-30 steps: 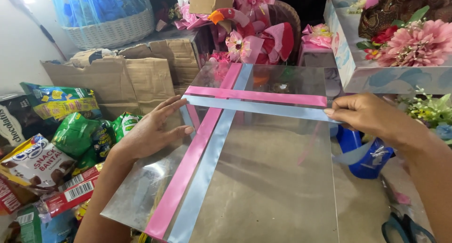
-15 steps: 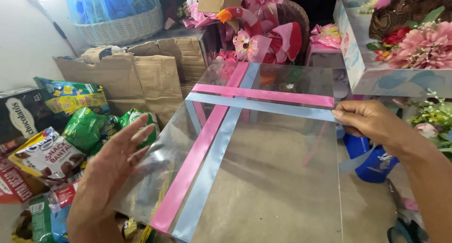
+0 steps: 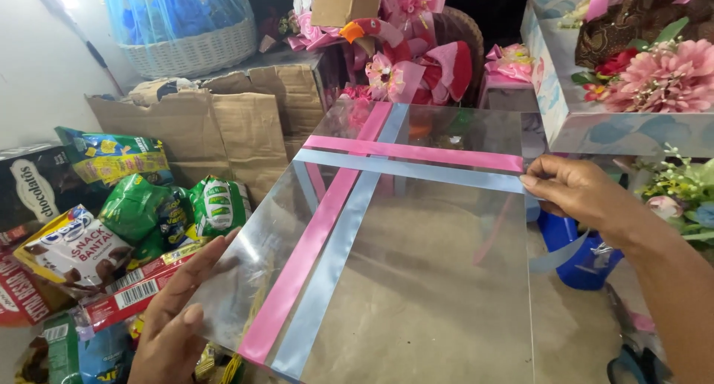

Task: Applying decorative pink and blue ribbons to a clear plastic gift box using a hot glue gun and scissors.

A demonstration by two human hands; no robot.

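A clear plastic box (image 3: 431, 280) fills the middle of the view, crossed by paired pink ribbon (image 3: 305, 257) and light blue ribbon (image 3: 338, 261) strips. My left hand (image 3: 175, 317) lies flat against the box's lower left side, fingers spread. My right hand (image 3: 576, 194) pinches the ribbon ends at the box's right edge, where the light blue ribbon hangs down in a loose tail (image 3: 558, 257).
Snack packets (image 3: 111, 220) are piled at the left. Brown paper bags (image 3: 223, 131) and a white wicker basket (image 3: 186, 49) stand behind. A decorated flower box (image 3: 625, 79) sits at the upper right, a blue container (image 3: 580, 250) below it, pink floral arrangements (image 3: 416, 49) at the back.
My left hand slid from the box's top, near the ribbon crossing, down to its lower left side. My right hand stayed at the right edge on the ribbon.
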